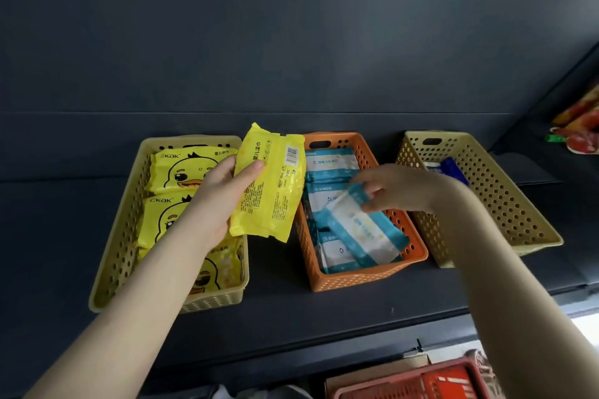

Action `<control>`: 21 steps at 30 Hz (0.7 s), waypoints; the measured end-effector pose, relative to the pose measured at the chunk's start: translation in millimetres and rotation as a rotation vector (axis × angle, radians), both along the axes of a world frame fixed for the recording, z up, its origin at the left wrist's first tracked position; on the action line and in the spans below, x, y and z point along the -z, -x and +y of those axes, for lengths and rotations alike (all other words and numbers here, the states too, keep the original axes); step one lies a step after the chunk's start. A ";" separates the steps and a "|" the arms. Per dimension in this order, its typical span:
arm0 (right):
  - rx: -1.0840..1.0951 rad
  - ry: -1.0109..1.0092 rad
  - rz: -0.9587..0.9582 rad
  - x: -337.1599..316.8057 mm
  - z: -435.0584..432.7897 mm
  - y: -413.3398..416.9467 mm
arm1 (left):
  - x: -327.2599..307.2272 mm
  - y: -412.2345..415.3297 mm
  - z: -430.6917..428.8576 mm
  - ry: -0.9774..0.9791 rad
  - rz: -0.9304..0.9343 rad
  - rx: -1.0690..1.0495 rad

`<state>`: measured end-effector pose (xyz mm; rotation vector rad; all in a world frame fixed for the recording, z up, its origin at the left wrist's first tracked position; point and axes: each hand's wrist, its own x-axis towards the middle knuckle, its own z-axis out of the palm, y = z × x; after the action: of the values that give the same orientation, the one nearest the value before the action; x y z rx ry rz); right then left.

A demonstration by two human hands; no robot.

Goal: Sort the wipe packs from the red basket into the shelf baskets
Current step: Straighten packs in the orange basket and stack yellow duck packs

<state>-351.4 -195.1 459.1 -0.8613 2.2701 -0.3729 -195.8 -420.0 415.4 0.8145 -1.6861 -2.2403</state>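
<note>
My left hand [215,196] grips a yellow wipe pack [270,183], back side up, above the gap between the left yellow basket [111,256] and the orange basket [356,278]. Several yellow duck packs [176,172] lie in the left basket. My right hand [393,186] pinches the top end of a teal and white wipe pack [363,230] that lies tilted on several like packs inside the orange basket. The right yellow basket [505,204] holds one dark blue pack [453,168]. The red basket [418,382] shows at the bottom edge.
All three shelf baskets stand on a dark shelf [291,317] against a dark back panel. Colourful snack bags [580,129] lie on the shelf at the far right. A cardboard box [372,372] sits beside the red basket below.
</note>
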 end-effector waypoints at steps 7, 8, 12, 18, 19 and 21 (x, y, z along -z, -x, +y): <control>0.118 0.058 0.027 51.9 6.1 -19.7 | 4.8 -0.7 -4.3 -0.004 -0.007 -0.003; 0.116 0.086 0.032 53.4 9.8 -19.9 | 4.8 -0.5 -4.0 -0.005 -0.007 -0.003; -0.104 0.000 -0.046 46.0 10.1 -13.9 | 3.8 2.5 -2.6 0.013 -0.017 0.018; -0.244 -0.095 0.007 47.9 6.0 -10.8 | 5.4 2.2 -2.0 0.034 -0.038 0.030; -0.222 -0.076 0.010 49.4 9.5 -10.9 | 6.1 1.8 -2.1 0.036 -0.037 0.026; -0.223 -0.058 -0.010 51.9 15.6 -11.0 | 6.6 1.1 -1.6 0.038 -0.034 0.019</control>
<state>-340.4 -179.5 407.1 -1.0668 2.1368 -0.2083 -196.9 -421.6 408.8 0.8350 -1.7535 -2.2120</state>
